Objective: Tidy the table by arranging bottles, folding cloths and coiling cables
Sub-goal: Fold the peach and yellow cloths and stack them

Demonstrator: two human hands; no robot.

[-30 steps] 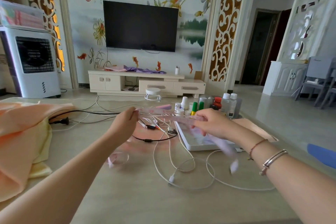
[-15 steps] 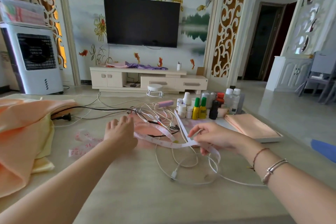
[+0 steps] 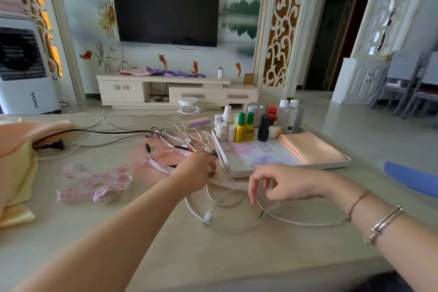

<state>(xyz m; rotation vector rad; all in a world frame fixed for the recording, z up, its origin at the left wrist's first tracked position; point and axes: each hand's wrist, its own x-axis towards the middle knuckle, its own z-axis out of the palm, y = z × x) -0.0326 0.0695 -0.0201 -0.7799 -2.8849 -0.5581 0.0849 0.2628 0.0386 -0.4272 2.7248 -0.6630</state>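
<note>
A: What is the left hand [image 3: 196, 170] doing?

B: It is reaching over the table [image 3: 118, 232] and lying on the pink measuring tape [image 3: 104, 179], with the fingers bent down over the strip. The fingertips are hidden behind the back of the hand, so I cannot tell whether it is gripping the tape or only pressing on it.

A: And the right hand [image 3: 282, 184]?

B: It is hovering just in front of the white tray [image 3: 237, 168], fingers loosely curled and pointing down, holding nothing that I can make out. The end of the tape is running right up to its fingertips, and a white cable [image 3: 220, 216] is looping on the table beneath it.

A: Where is the rest of the tape lying?

B: It is trailing left from the left hand and bunching in loose loops near the yellow cloth [image 3: 16, 180], which is sitting under an orange cloth [image 3: 28, 130] at the left edge.

A: And the other things?

B: More cables, black and white, are tangling behind the left hand. The bottles [image 3: 246, 125] are standing together at the far end of the tray, and a folded peach cloth [image 3: 310, 147] is lying on its right side.
</note>
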